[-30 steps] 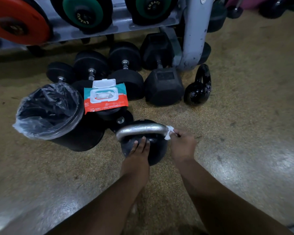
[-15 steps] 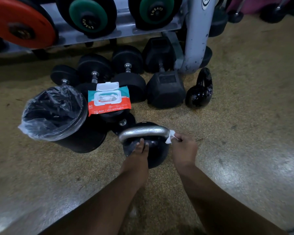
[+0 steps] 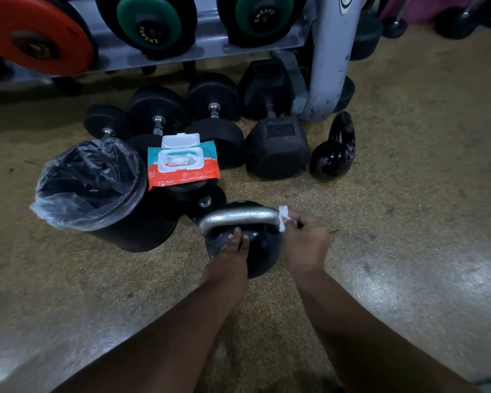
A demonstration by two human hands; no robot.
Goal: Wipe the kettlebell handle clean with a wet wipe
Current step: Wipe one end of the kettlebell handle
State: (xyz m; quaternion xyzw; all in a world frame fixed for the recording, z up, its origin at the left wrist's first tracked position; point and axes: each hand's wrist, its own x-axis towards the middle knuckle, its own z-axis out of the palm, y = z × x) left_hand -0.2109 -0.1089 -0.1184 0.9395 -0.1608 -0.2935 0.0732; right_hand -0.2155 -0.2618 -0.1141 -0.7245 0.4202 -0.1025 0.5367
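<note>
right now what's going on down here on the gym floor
A person is wiping a kettlebell. The right hand pinches a wet wipe against the right end of the silver handle, while the left hand rests its fingers on the black body. An open wipes pack and a lined bin sit behind.

The fingers (image 3: 237,240) of my left hand (image 3: 229,258), spread across the kettlebell (image 3: 264,251) a second ago, now lie close together on its body. The wipe (image 3: 282,219) pinched in my right hand (image 3: 305,242) pokes up slightly higher at the end of the handle (image 3: 238,217).
</note>
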